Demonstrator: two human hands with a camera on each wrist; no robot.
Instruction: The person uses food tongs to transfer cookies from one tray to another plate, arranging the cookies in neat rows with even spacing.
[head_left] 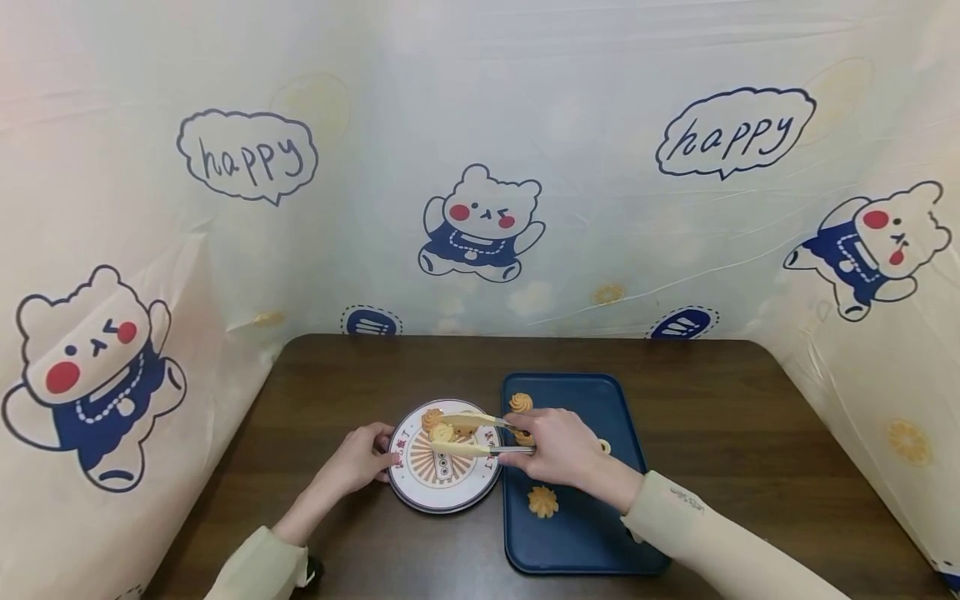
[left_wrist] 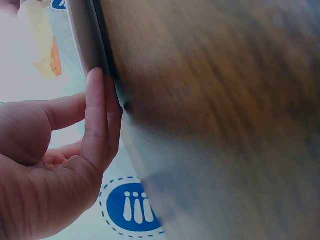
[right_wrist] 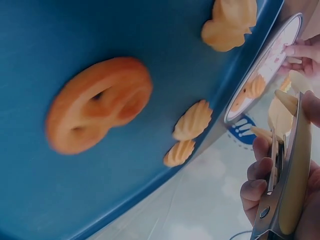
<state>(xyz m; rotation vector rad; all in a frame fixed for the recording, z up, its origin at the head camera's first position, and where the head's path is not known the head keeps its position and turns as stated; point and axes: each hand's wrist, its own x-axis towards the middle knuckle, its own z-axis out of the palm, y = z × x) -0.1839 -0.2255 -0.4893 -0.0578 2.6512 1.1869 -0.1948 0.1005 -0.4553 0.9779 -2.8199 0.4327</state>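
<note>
My left hand [head_left: 358,457] grips the rim of a white plate [head_left: 411,487] with red lettering and a sunburst print, thumb on top. In the left wrist view its fingers [left_wrist: 95,120] lie along the plate's edge [left_wrist: 82,35]. My right hand [head_left: 558,446] holds metal tongs [head_left: 517,449] with cream-coloured tips, which reach over the plate. A pale yellow cookie [head_left: 442,433] shows between the tips; I cannot tell whether they pinch it. A golden swirl cookie [head_left: 431,417] and a browner cookie [head_left: 467,431] lie beside it on the plate.
A dark blue tray [head_left: 585,537] lies right of the plate, under my right forearm. On it are a pretzel-shaped cookie [right_wrist: 137,95], a flower-shaped cookie [head_left: 543,502] and a swirl cookie [head_left: 521,402]. A printed curtain [head_left: 480,100] surrounds the brown wooden table [head_left: 337,375].
</note>
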